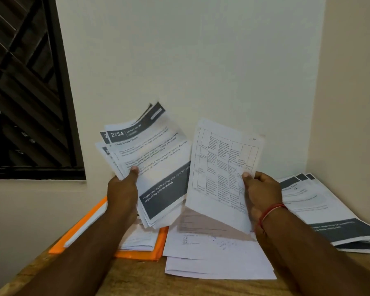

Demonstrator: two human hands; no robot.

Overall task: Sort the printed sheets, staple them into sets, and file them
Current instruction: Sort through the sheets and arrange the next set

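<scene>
Sorting is under way; stapling and filing appear outstanding. The fanned sheets (pixel 150 165) are held above the worktop (pixel 137 278), with the left hand (pixel 123 193) fingers (pixel 134 171) pinching their lower-left edge. The right hand (pixel 263 193) pinches a single sheet (pixel 220 174) by its right edge. A pile (pixel 320 210) lies to the right and a folder (pixel 90 227) to the left.

Plain study or office corner: wooden desk (pixel 137 278), orange folder (pixel 161 242), paper piles (pixel 329 210), grilled window (pixel 26 103).
</scene>
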